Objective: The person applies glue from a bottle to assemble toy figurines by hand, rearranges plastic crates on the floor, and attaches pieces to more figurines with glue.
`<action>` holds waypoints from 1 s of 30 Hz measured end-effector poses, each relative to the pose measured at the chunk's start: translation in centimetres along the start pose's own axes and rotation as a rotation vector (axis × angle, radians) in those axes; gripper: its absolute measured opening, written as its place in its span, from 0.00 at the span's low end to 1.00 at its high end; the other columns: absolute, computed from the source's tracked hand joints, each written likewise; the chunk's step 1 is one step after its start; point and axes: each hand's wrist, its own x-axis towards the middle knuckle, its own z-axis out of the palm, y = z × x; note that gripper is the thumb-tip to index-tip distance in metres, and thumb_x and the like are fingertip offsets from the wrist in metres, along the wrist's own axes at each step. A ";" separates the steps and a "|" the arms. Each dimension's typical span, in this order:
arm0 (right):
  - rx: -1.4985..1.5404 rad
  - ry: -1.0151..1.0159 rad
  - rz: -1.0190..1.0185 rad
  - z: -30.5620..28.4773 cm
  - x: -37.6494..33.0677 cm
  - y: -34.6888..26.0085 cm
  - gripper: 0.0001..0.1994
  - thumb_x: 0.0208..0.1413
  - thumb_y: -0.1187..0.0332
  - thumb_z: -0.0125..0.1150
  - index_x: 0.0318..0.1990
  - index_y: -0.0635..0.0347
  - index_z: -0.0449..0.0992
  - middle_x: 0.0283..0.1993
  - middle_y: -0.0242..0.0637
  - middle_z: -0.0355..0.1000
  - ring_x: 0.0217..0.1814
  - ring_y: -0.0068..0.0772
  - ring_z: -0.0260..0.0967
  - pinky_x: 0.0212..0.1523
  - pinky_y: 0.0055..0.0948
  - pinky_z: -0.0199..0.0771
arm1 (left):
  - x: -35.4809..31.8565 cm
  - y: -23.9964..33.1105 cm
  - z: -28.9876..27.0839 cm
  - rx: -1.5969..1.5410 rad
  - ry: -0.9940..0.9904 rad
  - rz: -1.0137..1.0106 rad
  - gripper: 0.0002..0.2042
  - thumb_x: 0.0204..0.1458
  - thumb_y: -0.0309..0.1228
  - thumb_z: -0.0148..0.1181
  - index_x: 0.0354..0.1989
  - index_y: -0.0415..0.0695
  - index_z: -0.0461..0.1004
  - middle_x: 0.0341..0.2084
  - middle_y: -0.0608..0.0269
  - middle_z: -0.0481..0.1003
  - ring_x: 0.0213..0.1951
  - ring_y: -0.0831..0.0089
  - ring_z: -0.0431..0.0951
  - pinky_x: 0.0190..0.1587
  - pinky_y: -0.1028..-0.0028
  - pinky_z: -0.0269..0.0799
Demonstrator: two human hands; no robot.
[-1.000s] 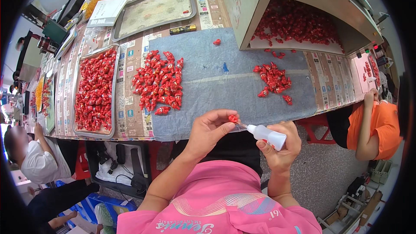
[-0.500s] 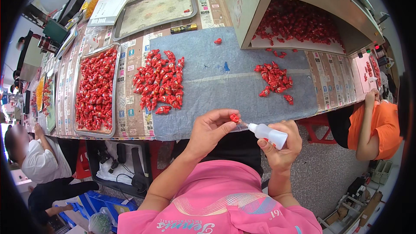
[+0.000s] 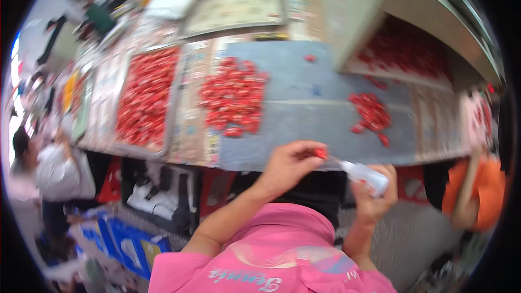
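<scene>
Over the near edge of the table, my left hand (image 3: 290,167) pinches a small red figure-like piece (image 3: 321,153) between thumb and fingertips. My right hand (image 3: 375,201) is wrapped around a white squeeze bottle (image 3: 368,177), tilted so that its thin nozzle points left at the piece. Blur hides whether the tip touches it. Beyond my hands, a blue-grey cloth (image 3: 304,114) carries a large heap of red pieces (image 3: 233,97) on the left. A smaller heap of them (image 3: 370,113) lies on the right, and a single red piece (image 3: 310,58) toward the back.
Left of the cloth stands a metal tray (image 3: 172,114) full of red pieces. A second tray (image 3: 279,8) lies at the back. The open-fronted box (image 3: 358,16) at the back right holds many more. People sit at the far left and at the right, one in an orange shirt (image 3: 477,192).
The whole view has swung, so the table and hands appear farther right, and the picture is blurred. Both hands keep their grips on the red piece and the bottle.
</scene>
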 end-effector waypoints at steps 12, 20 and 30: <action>0.009 -0.040 0.042 2.7 1.7 4.0 0.20 0.54 0.64 0.65 0.52 0.65 0.74 0.47 0.47 0.74 0.45 0.44 0.72 0.44 0.38 0.74 | 0.9 -3.4 0.5 -0.168 -0.088 0.249 0.12 0.48 0.16 0.59 0.43 0.38 0.75 0.34 0.67 0.76 0.39 0.80 0.75 0.45 0.78 0.72; 0.107 -0.112 0.023 5.9 2.5 4.9 0.19 0.55 0.66 0.66 0.51 0.67 0.73 0.49 0.47 0.74 0.48 0.39 0.73 0.48 0.33 0.74 | 0.6 -2.3 0.3 -0.176 -0.127 0.310 0.11 0.47 0.18 0.60 0.40 0.38 0.75 0.33 0.68 0.75 0.37 0.81 0.74 0.44 0.78 0.72; 0.142 -0.101 0.101 5.4 2.7 7.5 0.26 0.55 0.69 0.64 0.59 0.66 0.64 0.55 0.48 0.68 0.54 0.39 0.69 0.54 0.33 0.71 | 0.8 -3.3 1.2 -0.204 -0.203 0.332 0.10 0.45 0.18 0.61 0.38 0.39 0.74 0.32 0.68 0.74 0.36 0.82 0.73 0.42 0.79 0.71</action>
